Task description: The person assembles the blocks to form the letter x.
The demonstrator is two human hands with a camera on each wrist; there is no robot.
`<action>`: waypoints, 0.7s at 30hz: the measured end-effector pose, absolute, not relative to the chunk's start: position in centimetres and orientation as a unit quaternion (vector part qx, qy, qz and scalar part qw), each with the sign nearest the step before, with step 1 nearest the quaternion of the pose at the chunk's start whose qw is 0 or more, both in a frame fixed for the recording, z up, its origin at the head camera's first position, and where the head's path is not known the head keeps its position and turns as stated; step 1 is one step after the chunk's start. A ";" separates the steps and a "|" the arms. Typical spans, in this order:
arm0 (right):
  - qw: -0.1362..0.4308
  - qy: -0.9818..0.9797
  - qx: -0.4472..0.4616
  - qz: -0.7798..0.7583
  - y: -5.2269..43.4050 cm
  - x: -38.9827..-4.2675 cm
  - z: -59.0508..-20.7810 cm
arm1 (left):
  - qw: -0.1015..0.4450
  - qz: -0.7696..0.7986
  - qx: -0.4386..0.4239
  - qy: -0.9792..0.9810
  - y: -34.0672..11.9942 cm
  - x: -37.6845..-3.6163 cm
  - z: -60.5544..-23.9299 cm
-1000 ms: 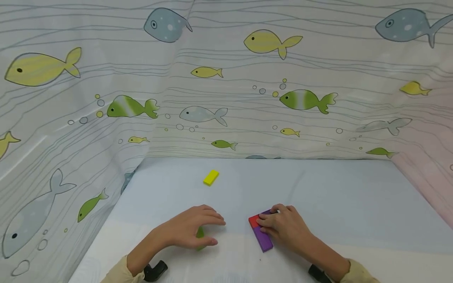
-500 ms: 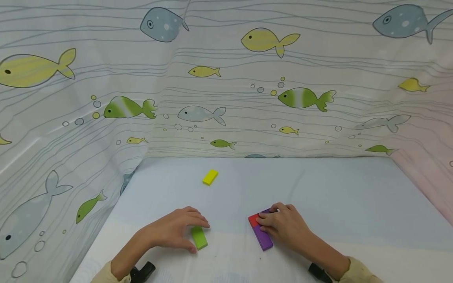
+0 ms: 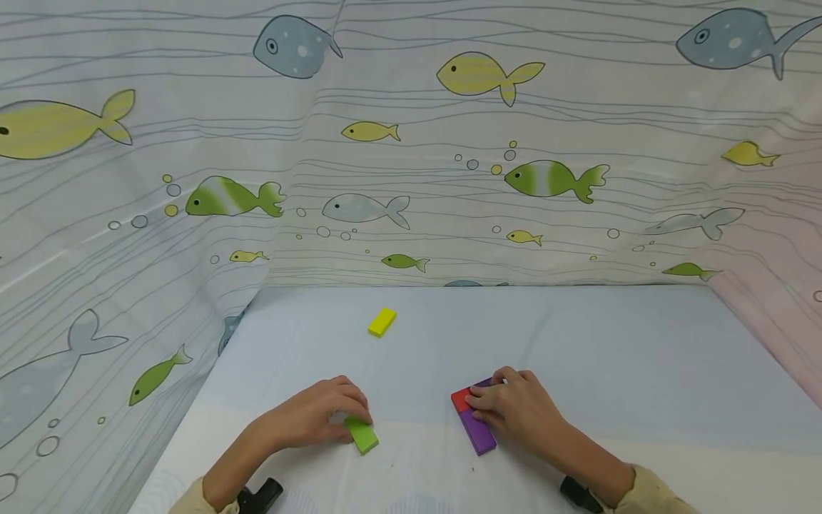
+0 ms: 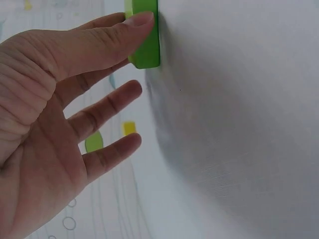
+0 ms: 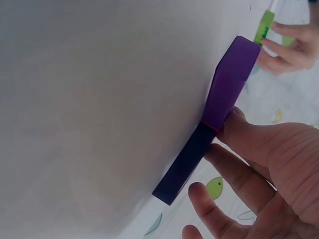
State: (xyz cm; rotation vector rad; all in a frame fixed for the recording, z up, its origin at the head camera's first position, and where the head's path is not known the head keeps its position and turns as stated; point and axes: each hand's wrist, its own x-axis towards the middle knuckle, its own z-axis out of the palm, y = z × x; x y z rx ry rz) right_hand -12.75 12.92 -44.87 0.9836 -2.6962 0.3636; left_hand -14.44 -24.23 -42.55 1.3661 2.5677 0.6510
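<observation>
My left hand [image 3: 315, 414] pinches a light green block [image 3: 364, 437] between thumb and fingers. In the left wrist view the thumb presses on the green block [image 4: 148, 50], with the other fingers spread beside it. To the right, a red block [image 3: 459, 400] lies against a purple block [image 3: 478, 435] and a darker purple block [image 3: 483, 383]. My right hand [image 3: 526, 407] grips the red block, its fingertips at the joint with the purple ones. The right wrist view shows the purple block [image 5: 227, 89] and the dark block [image 5: 184, 164] meeting at an angle, red barely showing between them.
A yellow block [image 3: 382, 323] lies farther back on the white-covered table [image 3: 610, 357]. A fish-patterned curtain [image 3: 411, 164] encloses the back and sides. Black wrist-camera mounts [image 3: 260, 496] sit beneath both wrists.
The left hand has drawn left from over the green block, and its fingers have closed onto the block's near-left end, turning it slightly. The right hand stays on the joined blocks.
</observation>
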 end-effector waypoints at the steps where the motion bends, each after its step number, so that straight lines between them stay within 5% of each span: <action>1: 0.124 -0.925 0.338 0.125 12.9 -12.8 -44.9 | 0.080 0.218 0.455 0.860 -24.2 -14.4 -42.5; 21: 0.123 -0.923 0.342 0.126 13.1 -12.6 -44.9 | 0.074 0.208 0.426 0.878 -22.9 -13.2 -42.8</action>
